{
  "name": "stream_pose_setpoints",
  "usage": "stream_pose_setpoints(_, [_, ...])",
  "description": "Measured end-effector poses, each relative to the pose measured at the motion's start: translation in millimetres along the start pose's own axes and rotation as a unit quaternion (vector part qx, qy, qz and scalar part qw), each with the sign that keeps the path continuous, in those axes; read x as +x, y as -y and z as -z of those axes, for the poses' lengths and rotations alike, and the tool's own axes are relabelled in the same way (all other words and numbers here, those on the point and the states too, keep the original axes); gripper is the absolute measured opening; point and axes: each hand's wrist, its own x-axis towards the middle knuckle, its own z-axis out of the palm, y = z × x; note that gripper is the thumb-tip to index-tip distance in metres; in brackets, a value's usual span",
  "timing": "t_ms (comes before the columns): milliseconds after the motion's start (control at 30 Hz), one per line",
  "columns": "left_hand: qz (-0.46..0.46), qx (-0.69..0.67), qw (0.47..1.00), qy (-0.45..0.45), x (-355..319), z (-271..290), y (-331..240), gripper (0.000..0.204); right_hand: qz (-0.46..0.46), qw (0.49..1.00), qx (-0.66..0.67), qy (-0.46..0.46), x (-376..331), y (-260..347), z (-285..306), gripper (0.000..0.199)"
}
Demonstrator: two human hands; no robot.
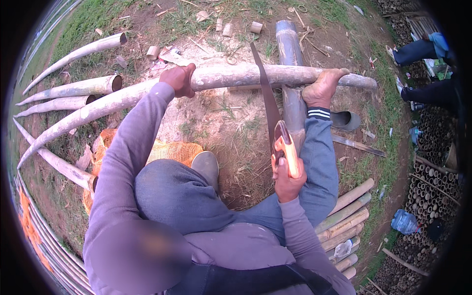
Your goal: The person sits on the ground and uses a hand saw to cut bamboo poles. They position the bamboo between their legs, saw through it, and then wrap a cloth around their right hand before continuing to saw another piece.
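Observation:
A long pale bamboo pole [226,77] lies across in front of me, with a thicker dark bamboo log [291,46] under its right part. My left hand [178,81] is closed around the pole left of the middle. In my right hand [289,179] is the orange handle of a handsaw [268,96], its blade pointing away from me. The blade crosses the pole just left of the log; whether its teeth have entered the bamboo I cannot tell. My bare foot [322,88] presses on the pole to the right of the blade.
Several cut bamboo poles [73,91] lie at the left, short bamboo pieces [227,30] at the far side. Orange netting [172,151] is beside my shod foot [205,167]. A loose shoe [345,120], bamboo stack [349,216], plastic jug [405,222] and other people's legs [418,51] are on the right.

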Motion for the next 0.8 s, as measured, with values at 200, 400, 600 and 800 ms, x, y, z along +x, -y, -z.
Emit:
stream_pose_setpoints(200, [-0.017, 0.007, 1.000, -0.012, 5, 0, -4, 0.071, 0.014, 1.000, 0.001, -0.003, 37, -5, -19, 0.017])
stream_pose_setpoints(400, [-0.032, 0.005, 0.999, 0.020, 14, 12, -31, 0.073, 0.058, 0.998, -0.013, -0.031, 137, -1, -56, 0.014])
stream_pose_setpoints(600, [-0.022, 0.009, 1.000, 0.014, 10, 1, -15, 0.075, -0.010, 1.000, -0.003, -0.024, -47, 24, 29, 0.019])
stream_pose_setpoints(800, [-0.051, -0.007, 0.998, -0.032, 20, -8, -22, 0.074, 0.070, 0.997, -0.037, -0.026, 130, -8, -48, 0.015])
